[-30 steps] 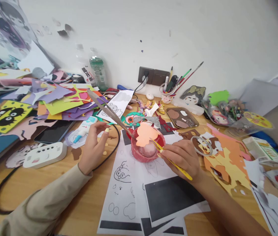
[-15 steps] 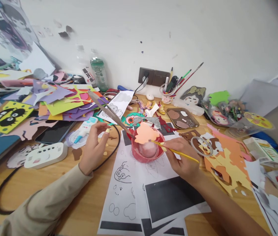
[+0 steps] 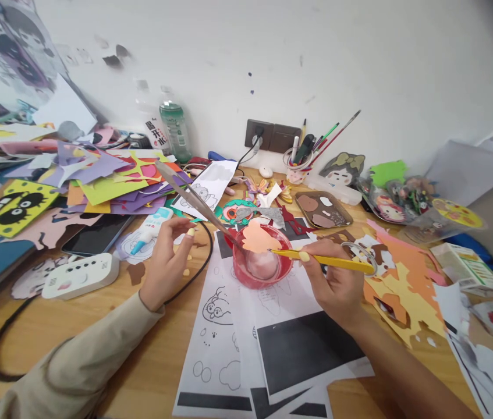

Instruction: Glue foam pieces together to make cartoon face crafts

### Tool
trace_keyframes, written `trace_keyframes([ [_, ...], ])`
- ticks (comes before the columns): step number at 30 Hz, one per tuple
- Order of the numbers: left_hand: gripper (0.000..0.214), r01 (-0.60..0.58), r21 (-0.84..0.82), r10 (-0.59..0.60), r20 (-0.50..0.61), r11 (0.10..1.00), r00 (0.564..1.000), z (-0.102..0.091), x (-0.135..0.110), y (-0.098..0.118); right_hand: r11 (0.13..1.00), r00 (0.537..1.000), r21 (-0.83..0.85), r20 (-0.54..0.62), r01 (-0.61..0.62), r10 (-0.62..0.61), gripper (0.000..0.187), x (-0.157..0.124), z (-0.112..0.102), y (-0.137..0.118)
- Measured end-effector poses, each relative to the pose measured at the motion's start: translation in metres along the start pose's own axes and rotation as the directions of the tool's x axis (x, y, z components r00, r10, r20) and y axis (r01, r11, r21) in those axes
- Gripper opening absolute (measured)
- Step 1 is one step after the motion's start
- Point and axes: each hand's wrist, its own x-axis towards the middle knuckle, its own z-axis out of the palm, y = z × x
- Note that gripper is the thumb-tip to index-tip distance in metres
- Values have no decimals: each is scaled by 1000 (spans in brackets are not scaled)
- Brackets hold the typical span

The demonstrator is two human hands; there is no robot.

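Note:
My right hand [image 3: 336, 282] grips yellow tweezers [image 3: 325, 261] whose tips meet the edge of a peach-coloured foam or paper cutout [image 3: 260, 238]. This cutout is held over a red bowl [image 3: 255, 280] with a whitish, cloudy content at its bottom. A long grey metal utensil [image 3: 194, 198] leans out of the bowl to the upper left; its lower end is hidden. Left of the bowl, my left hand [image 3: 165, 265] is raised with thumb and fingers apart, holding nothing. Printed sheets with line drawings [image 3: 217, 337] lie under and in front of the bowl.
Coloured scraps [image 3: 115, 186], a phone [image 3: 95, 235], a white glue bottle [image 3: 152, 227] and a white power strip [image 3: 81, 276] are on the left. A pen holder [image 3: 297, 173] and a brown tray [image 3: 322, 210] stand behind. Orange scraps [image 3: 416, 291] and a tape ring [image 3: 360, 259] lie right.
My right hand has moved slightly right and turned, so the tweezers now lie flatter and show broadside. The peach cutout has tilted a little over the bowl. My left hand has stayed still.

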Motion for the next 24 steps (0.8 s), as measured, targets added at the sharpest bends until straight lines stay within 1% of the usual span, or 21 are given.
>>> trace_keyframes([
  [2, 25, -3, -2, 3, 0, 1000, 1000, 0, 0, -1, 1000, 1000, 8, -20, -16, 16, 14, 0, -1, 0],
  [3, 25, -4, -3, 4, 1, 1000, 1000, 0, 0, -1, 1000, 999, 2, -50, -13, 14, 15, 1, -1, -1],
  [6, 25, -3, -4, 3, 1, 1000, 1000, 0, -1, 0, 998, 982, -60, -186, -1, -11, 17, 4, -1, 0],
  [8, 25, 0, -4, 0, 1, 1000, 1000, 0, -1, 2, 996, 966, -88, -257, -26, 3, 18, 8, -1, 2],
  [11, 25, -1, 0, 1, 5, 1000, 1000, 0, -1, 3, 995, 953, -65, -299, -74, 51, 19, 14, -1, 4],
  [14, 25, -2, 5, 2, 5, 1000, 1000, 0, -1, 3, 993, 936, 9, -333, -118, 115, 18, 18, -2, 4],
  [16, 25, 0, 8, 0, 3, 1000, 1000, -1, -1, 2, 989, 926, 48, -348, -139, 147, 18, 19, -3, 3],
  [18, 26, 2, 9, -2, 4, 1000, 1000, -1, -1, 2, 987, 925, 54, -345, -151, 160, 17, 19, -4, 3],
  [21, 26, 7, 11, -7, 7, 1000, 1000, 0, -1, 4, 982, 939, 14, -291, -189, 185, 16, 18, -3, 6],
  [24, 25, 10, 12, -10, 10, 1000, 1000, 0, -1, 5, 974, 942, -5, -254, -227, 219, 16, 17, 0, 12],
])
